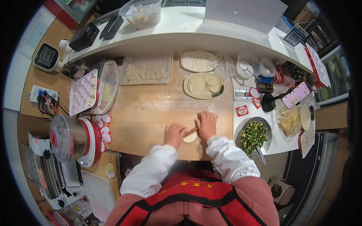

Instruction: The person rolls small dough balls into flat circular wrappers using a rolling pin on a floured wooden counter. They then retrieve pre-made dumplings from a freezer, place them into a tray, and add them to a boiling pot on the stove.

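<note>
My left hand (174, 135) and my right hand (206, 124) are on a short wooden rolling pin (191, 131), one at each end. Under the pin, partly covered by it, lies a small round of dough (190, 138) on the wooden board (141, 118). Beyond my hands an oval plate (196, 95) carries several flat dough rounds (198, 84). Behind that plate sits another oval dish (183, 67) of white flour (198, 62). A clear plastic bin (124, 82) at the back left contains many small dough balls (144, 74).
At the right stands a metal bowl (268, 144) of chopped green and yellow filling (253, 135) with a spoon (260, 154). A phone (296, 95) on a stand is behind it. To the left are a red-and-white electric appliance (70, 139) and a moulded tray (82, 93). A raised white shelf (181, 21) borders the back.
</note>
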A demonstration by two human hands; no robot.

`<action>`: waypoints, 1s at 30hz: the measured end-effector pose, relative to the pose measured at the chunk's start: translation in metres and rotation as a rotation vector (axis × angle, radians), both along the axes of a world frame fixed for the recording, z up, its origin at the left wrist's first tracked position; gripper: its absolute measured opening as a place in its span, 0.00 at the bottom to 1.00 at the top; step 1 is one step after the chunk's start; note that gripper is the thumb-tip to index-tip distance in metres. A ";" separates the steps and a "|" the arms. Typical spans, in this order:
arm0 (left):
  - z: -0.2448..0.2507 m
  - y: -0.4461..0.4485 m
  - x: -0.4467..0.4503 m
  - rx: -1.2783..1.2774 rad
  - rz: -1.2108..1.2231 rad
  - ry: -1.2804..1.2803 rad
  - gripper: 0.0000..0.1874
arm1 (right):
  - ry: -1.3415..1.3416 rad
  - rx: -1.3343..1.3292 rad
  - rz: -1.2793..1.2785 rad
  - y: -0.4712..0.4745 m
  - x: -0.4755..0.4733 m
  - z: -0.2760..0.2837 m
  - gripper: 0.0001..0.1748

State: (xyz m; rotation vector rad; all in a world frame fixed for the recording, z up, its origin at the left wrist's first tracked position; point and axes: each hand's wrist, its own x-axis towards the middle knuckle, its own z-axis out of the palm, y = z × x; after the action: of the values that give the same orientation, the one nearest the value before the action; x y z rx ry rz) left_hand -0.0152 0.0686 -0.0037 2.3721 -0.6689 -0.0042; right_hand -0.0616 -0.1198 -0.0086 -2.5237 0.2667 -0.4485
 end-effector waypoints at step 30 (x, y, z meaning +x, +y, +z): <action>0.022 0.034 0.019 -0.079 -0.195 -0.056 0.07 | 0.010 0.065 0.106 -0.012 -0.039 0.009 0.15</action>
State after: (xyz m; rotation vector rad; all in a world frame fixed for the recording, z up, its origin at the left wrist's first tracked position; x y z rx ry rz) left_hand 0.0043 0.1024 0.0180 2.2303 -0.9083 0.0034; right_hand -0.1010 -0.1321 0.0001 -2.4629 0.1478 -0.3795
